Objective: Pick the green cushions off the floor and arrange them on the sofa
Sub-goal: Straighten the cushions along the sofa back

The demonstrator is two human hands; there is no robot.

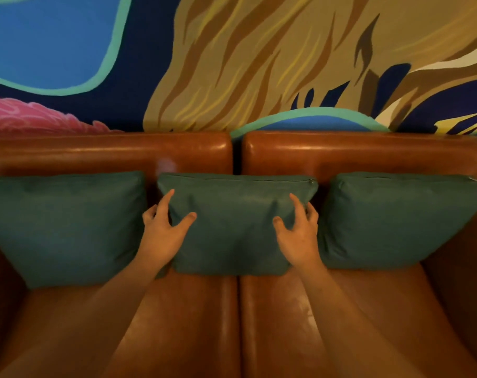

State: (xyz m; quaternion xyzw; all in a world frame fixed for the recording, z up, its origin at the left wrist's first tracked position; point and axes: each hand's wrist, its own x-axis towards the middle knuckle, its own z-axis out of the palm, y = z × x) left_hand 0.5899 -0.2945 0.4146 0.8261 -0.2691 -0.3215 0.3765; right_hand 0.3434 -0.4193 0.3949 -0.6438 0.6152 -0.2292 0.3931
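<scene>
Two seat pads of the brown leather sofa (232, 323) fill the near view at 6 o'clock, and both forearms reach over them toward 12. Past them, the left hand (163, 233) and the right hand (297, 233) hold the middle cushion (232, 236) by its side edges, at its 9 and 3 o'clock. Each grip is loose, with thumb and forefinger spread on the front face and the other fingers curled round the edge. That cushion stands on the seat over the gap between the pads and leans on the sofa back. At its 9 o'clock the left cushion (63, 227) leans the same way, just beside it; at its 3 o'clock the right cushion (395, 219) does likewise. Behind, at 12 o'clock, rises a painted wall (232, 64).

Three green cushions stand in a row, so the arranging looks nearly done. What seems left is a last straightening of the middle one and letting go. The floor is out of view, so I cannot tell whether any cushion lies there.
</scene>
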